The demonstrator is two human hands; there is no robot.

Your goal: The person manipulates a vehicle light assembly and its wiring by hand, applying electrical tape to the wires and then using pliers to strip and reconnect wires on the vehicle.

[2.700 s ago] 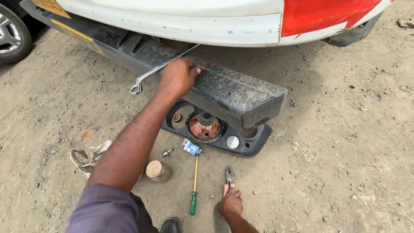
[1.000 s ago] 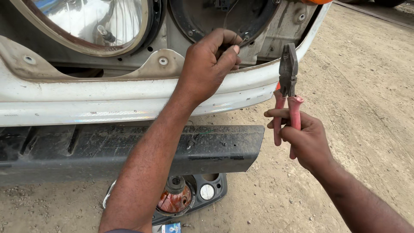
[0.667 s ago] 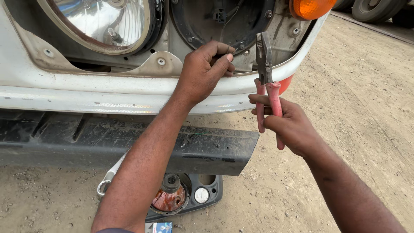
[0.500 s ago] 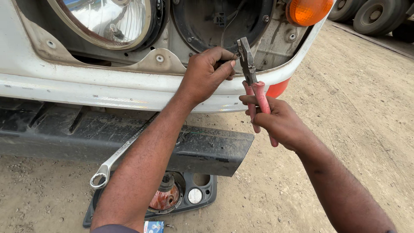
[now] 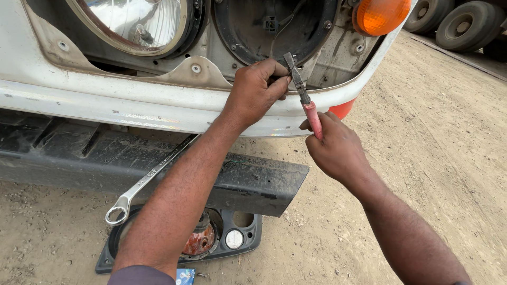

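This is an outdoor yard where vehicles get fixed. The ground point(image 5: 454, 158) is bare dirt. A white vehicle front point(image 5: 132, 105) has a light taken out, a wrench point(image 5: 150, 177) lies on its black bumper point(image 5: 248, 182), and big truck wheels point(image 5: 465, 24) stand behind.

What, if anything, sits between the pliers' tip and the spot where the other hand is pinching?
Nothing visible: the red-handled metal pliers in the right hand already meet the left hand's fingers at the empty round black headlamp housing.
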